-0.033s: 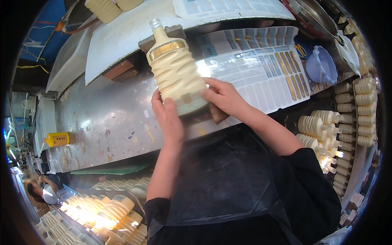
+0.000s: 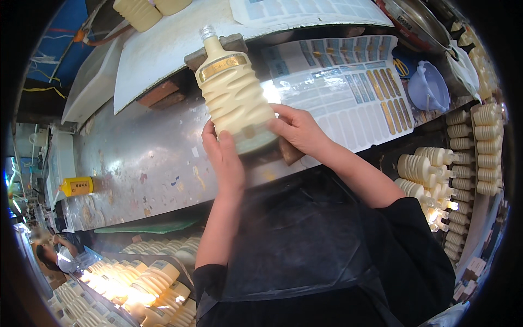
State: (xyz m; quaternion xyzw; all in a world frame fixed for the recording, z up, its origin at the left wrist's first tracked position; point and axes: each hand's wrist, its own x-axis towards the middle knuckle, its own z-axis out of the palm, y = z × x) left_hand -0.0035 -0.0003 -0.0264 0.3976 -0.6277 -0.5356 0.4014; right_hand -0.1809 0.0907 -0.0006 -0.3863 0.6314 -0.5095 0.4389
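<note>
The left hand [image 2: 224, 158] grips the lower left edge of a cream bottle [image 2: 231, 95], thumb on its front; the right hand [image 2: 299, 128] grips its lower right edge the same way. The bottle lies between the two hands, its neck pointing away from them, with a gold label [image 2: 222, 66] near the shoulder. Just below the right hand a brown block [image 2: 291, 152] shows. Beyond and right of that hand a sticker sheet [image 2: 332, 111] lies on the worktop [image 2: 136, 152], then a lilac bucket [image 2: 429, 90]. Well left of the left hand sits a yellow bottle [image 2: 77, 186].
</note>
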